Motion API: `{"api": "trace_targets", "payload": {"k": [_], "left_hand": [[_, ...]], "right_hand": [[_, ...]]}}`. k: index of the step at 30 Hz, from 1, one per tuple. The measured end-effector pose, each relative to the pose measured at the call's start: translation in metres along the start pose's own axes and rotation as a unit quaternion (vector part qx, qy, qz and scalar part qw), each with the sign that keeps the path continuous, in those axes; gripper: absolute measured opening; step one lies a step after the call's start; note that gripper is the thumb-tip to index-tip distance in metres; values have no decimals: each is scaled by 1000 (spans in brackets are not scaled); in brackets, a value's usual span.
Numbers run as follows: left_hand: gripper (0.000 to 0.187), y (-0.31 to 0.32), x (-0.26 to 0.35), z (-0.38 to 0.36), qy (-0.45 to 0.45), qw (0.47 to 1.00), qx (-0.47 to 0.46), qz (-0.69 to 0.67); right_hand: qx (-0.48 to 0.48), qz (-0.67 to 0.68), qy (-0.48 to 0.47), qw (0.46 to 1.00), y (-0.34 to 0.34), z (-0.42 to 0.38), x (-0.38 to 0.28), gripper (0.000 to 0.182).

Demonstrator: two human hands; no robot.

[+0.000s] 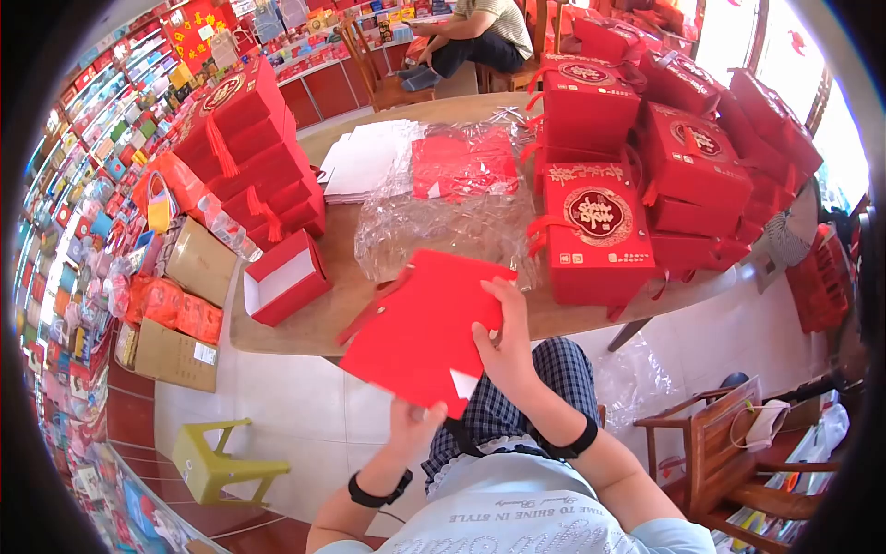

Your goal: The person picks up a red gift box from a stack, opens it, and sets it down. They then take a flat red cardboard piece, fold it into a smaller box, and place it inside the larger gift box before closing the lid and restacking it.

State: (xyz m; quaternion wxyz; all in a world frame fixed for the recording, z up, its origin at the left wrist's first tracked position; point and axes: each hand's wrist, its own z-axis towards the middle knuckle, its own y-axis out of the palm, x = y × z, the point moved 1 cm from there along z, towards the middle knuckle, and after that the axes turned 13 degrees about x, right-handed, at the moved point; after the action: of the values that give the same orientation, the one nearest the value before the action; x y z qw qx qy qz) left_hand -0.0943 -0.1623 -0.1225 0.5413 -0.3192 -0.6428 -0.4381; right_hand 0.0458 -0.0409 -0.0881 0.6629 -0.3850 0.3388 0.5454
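A flat red cardboard gift box piece point(425, 323) is held between my two hands, over my lap and the table's near edge. A red ribbon hangs at its left side, and a small white patch shows at its lower right corner. My left hand point(417, 427) pinches the bottom edge, the thumb on top. At the right edge, my right hand point(503, 337) grips the cardboard with bent fingers. Beyond it lie crumpled transparent plastic wrap point(397, 240), red sheets point(464, 164) and a stack of white sheets point(369, 157). To the left sits an open red box point(286, 277) with a white inside.
Red gift boxes with tassels point(249, 138) are stacked at the table's left. More red boxes point(595, 231) pile up on the right. A green stool point(221, 462) and a wooden chair point(720, 452) stand on the floor. Another person point(475, 42) sits beyond the table.
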Motion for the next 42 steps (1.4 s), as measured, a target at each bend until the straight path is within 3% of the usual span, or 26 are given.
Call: {"api": "trace_targets", "payload": {"k": [1, 2, 3, 5, 6, 8, 10, 16, 18, 20, 21, 23, 25, 26, 28, 32, 34, 36, 39, 41, 42], "left_hand": [[27, 1, -7, -11, 124, 990, 10, 70], [27, 5, -11, -17, 245, 959, 22, 139], [27, 11, -12, -19, 248, 958, 23, 141], [28, 24, -8, -23, 325, 932, 38, 156], [25, 35, 6, -21, 386, 884, 6, 263], [24, 41, 9, -17, 374, 862, 9, 341], [23, 52, 23, -13, 370, 806, 9, 461], [22, 71, 26, -2, 321, 838, 10, 440], [20, 74, 29, 4, 332, 826, 14, 456], [19, 74, 26, 11, 341, 813, 18, 471], [20, 71, 20, 15, 343, 824, 22, 450], [21, 63, -1, 18, 341, 836, 27, 429], [18, 56, -25, 20, 257, 894, 20, 366], [18, 59, -26, 20, 256, 894, 21, 367], [4, 65, -29, 19, 146, 972, 10, 184], [4, 64, -42, 23, 35, 993, -5, 112], [11, 63, -44, 25, -4, 997, -28, 74], [10, 59, -49, 25, -6, 997, -36, 73], [11, 57, -56, 29, -8, 997, -51, 64], [13, 51, -65, 33, -10, 997, -56, 53], [14, 46, -74, 35, -120, 985, -117, 33]], "right_hand": [[23, -6, -29, 999, -5, 1, -11, 56], [47, 166, 50, 984, -7, 3, -31, 57], [46, 169, 49, 983, -7, 4, -35, 57], [63, 316, 111, 940, -7, 8, -39, 57], [64, 318, 111, 939, -11, 8, -41, 57], [-88, 376, 211, 898, -17, 8, -43, 54], [-96, 359, 204, 906, -22, 7, -47, 53], [-74, 306, 233, 920, -35, 19, -39, 52], [-58, 288, 246, 924, -31, 17, -32, 52], [16, 208, 122, 970, -27, 17, -28, 51], [15, 208, 124, 970, -25, 19, -27, 51], [73, 134, 36, 988, -23, 24, -28, 52], [82, 105, 3, 991, -24, 30, -26, 52], [93, 76, -31, 992, -25, 32, -25, 53], [105, 93, -13, 990, -20, 30, -19, 48], [88, 163, 41, 982, -13, 27, -1, 30], [59, 113, 41, 991, -14, 32, -6, 27], [30, 63, 41, 997, -17, 38, -14, 25], [-6, 64, 125, 990, -19, 47, -18, 22], [-98, 41, 130, 986, -22, 53, -16, 15], [-99, 41, 131, 986, -22, 54, -17, 15]]}}
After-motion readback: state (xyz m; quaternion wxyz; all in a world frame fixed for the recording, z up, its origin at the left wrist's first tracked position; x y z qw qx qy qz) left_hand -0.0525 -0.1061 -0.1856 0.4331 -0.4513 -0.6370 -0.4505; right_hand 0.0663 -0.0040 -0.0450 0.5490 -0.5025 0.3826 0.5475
